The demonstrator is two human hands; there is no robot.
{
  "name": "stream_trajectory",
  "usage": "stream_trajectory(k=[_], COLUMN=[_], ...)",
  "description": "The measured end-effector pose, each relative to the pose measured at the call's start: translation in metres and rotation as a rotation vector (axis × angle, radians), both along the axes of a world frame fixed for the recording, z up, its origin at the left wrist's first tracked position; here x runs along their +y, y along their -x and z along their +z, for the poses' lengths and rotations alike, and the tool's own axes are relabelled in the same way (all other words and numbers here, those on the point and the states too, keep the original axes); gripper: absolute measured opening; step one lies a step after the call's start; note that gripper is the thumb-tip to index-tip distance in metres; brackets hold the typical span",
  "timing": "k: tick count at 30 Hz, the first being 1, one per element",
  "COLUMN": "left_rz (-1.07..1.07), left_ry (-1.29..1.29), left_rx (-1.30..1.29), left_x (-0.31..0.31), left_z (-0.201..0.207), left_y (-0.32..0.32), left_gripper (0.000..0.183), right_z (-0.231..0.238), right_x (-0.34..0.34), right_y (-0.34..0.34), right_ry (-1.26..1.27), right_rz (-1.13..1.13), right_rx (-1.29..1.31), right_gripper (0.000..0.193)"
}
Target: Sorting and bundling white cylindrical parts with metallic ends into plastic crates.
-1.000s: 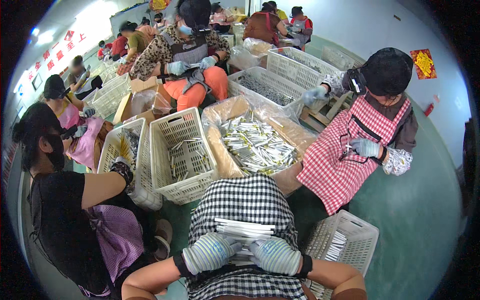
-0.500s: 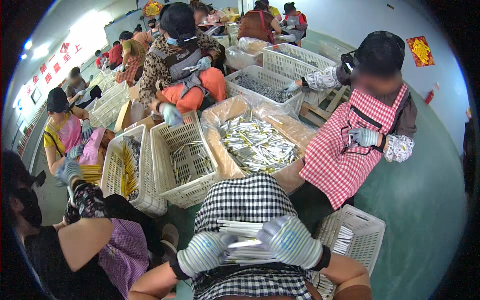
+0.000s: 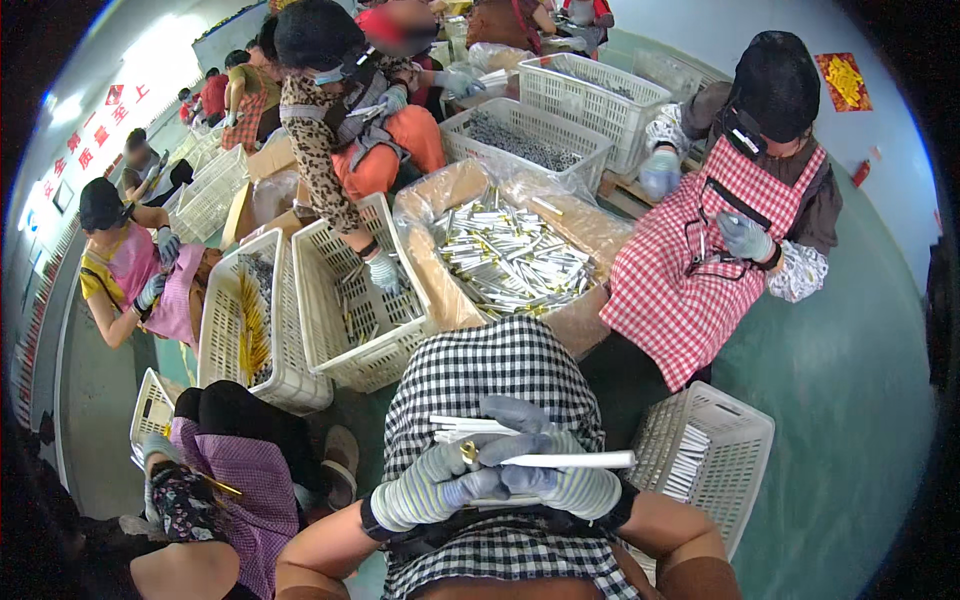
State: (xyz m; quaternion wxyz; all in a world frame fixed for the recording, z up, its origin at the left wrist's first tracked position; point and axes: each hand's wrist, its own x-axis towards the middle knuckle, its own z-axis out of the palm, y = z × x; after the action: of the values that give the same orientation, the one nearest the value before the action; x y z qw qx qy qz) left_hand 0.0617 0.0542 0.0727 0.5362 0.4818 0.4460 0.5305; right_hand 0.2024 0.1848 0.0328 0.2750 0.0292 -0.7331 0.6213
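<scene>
Two gloved hands, left hand (image 3: 432,487) and right hand (image 3: 560,478), around white tubes (image 3: 470,428) over checked apron (image 3: 480,365).

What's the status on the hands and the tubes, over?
Left hand and right hand gloved, both gripping white tubes over checked apron. White basket beside right hand. Nothing between them.

A green floor (image 3: 850,400) carries everything. On it stands a plastic-lined cardboard box (image 3: 440,270) heaped with white tubes (image 3: 510,255). Just left of the box sit two cream slatted baskets (image 3: 300,300), side by side. A white basket (image 3: 735,450) with a few tubes stands at the right, and more baskets (image 3: 590,95) sit beyond the box.
</scene>
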Motion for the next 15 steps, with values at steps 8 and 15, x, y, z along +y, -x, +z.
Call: stream_trajectory(k=[8,15], left_rz=[0.264,0.257], left_ry=[0.032,-0.012], left_rx=[0.510,0.814], left_x=[-0.011,-0.027], left_z=[-0.032,-0.011], left_y=[0.020,0.020], left_gripper=[0.021,0.022], right_z=[0.019,0.037], right_x=[0.008,0.010], right_y=[-0.025,-0.034], right_ry=[0.405,-0.377], right_rz=[0.132,-0.037], right_rx=[-0.090,-0.335], right_gripper=[0.039,0.030])
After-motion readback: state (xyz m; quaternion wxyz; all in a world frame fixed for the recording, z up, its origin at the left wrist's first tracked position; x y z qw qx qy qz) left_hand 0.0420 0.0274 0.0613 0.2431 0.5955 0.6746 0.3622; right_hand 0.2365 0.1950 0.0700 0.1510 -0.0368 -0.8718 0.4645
